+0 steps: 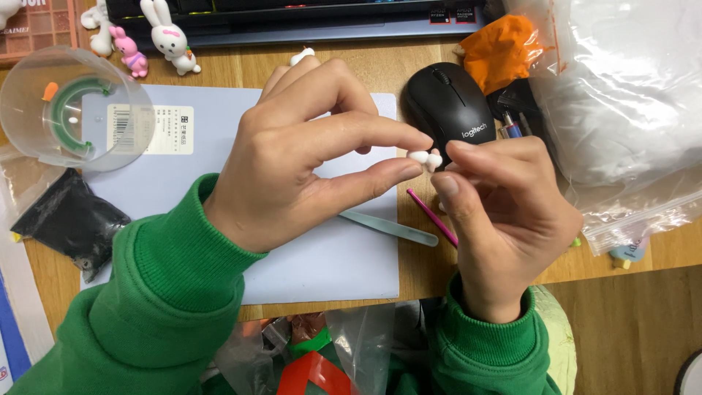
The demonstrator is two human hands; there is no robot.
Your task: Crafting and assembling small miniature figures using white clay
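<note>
My left hand (pixel 307 157) and my right hand (pixel 504 212) meet above the desk and pinch a tiny white clay piece (pixel 425 158) between their fingertips. The left thumb and forefinger grip it from the left, the right fingertips from the right. Both arms wear green sleeves. Below the hands lies a pale blue mat (pixel 197 197) with a translucent sculpting tool (pixel 391 228) and a thin pink stick (pixel 431 216) at its right edge.
A black computer mouse (pixel 446 110) sits behind the hands. A clear round lid (pixel 69 110) and a black bag (pixel 69 219) lie left. Small white and pink rabbit figures (pixel 172 36) stand before a keyboard. Orange clay (pixel 501 47) and clear plastic bags (pixel 629 110) lie right.
</note>
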